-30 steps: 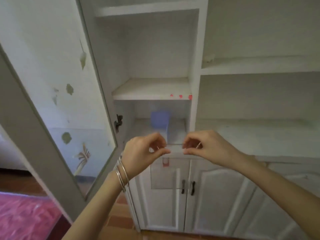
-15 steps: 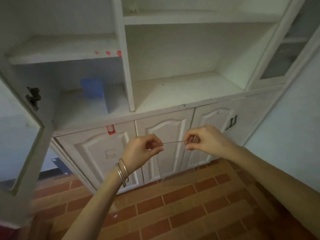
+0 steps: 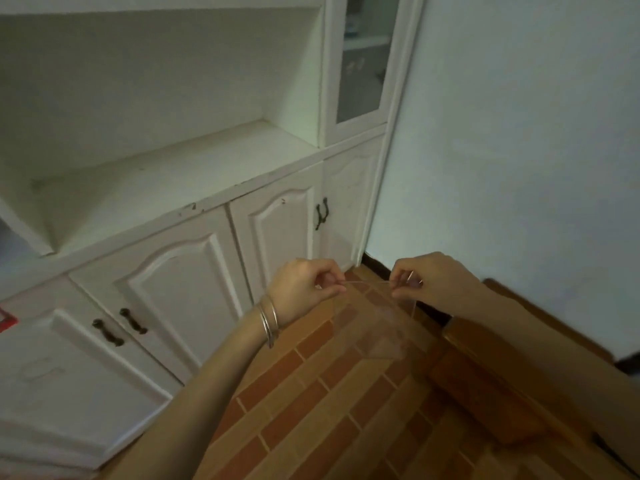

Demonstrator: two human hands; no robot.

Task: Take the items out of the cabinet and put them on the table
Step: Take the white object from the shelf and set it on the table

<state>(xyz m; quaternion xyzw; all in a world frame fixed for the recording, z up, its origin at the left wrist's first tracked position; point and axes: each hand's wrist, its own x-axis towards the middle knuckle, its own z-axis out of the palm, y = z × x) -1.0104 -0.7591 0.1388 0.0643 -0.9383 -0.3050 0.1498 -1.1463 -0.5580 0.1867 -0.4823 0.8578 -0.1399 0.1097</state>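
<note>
As left hand and right hand pinch it, clear sheet hangs.

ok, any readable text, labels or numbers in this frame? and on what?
No legible text anywhere in this frame.
Red sticker on the lower cabinet front: cut off by the left edge, nothing readable.
Faint mark on the same front: too blurred to read.
Clear sheet pinched by the left hand and right hand: no print visible.
</note>
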